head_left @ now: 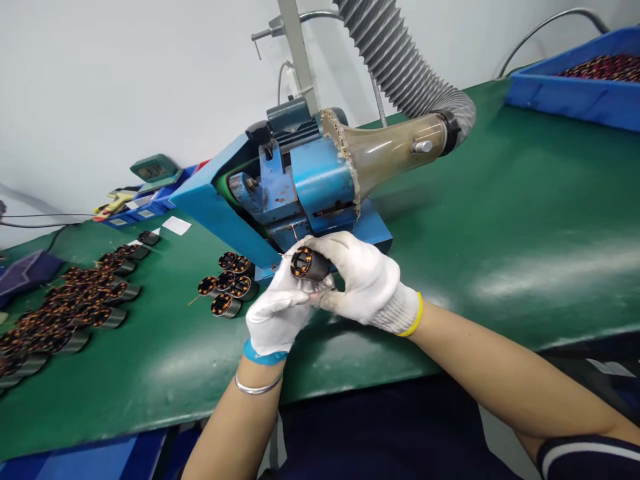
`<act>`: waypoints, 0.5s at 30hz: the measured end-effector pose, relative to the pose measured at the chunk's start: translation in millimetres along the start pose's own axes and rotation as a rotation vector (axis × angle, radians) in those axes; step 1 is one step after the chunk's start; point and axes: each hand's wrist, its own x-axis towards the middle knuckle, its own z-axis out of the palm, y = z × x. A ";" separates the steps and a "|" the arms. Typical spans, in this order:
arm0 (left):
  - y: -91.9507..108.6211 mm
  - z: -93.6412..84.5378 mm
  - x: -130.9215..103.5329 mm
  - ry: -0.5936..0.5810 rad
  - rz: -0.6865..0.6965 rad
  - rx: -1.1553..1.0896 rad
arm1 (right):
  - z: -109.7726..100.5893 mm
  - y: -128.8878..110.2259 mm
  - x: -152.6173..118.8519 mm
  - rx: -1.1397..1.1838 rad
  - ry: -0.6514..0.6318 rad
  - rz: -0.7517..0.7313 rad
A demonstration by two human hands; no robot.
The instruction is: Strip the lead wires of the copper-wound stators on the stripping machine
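Both my hands wear white gloves and meet around one motor stator (311, 265), a dark cylinder with copper windings showing at its end. My left hand (280, 310) supports it from the left and below, fingers closed about it. From the right, my right hand (363, 277) grips it between thumb and fingers. A thin copper-coloured wire sticks up just above the stator. Right behind my hands stands a blue belt-driven machine (323, 177). Left of my left hand, several like stators (226, 283) stand in a small group on the green table.
Many more stators (70, 300) stand in rows at the left. A ribbed grey hose (400, 53) joins the machine's clear funnel (395, 150). At the far right is a blue tray (575, 100) of small parts; tool bins (145, 207) stand at the back left.
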 end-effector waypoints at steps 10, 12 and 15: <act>8.4 -3.4 4.9 -0.094 -0.104 -0.044 | -3.7 -2.6 -2.5 0.137 -0.002 0.072; 7.0 -4.7 6.1 -0.093 -0.082 -0.032 | -3.1 -3.1 -3.1 0.163 -0.002 0.028; 4.7 -5.5 7.5 -0.038 -0.079 0.036 | -2.6 -4.2 -3.6 0.150 -0.005 0.042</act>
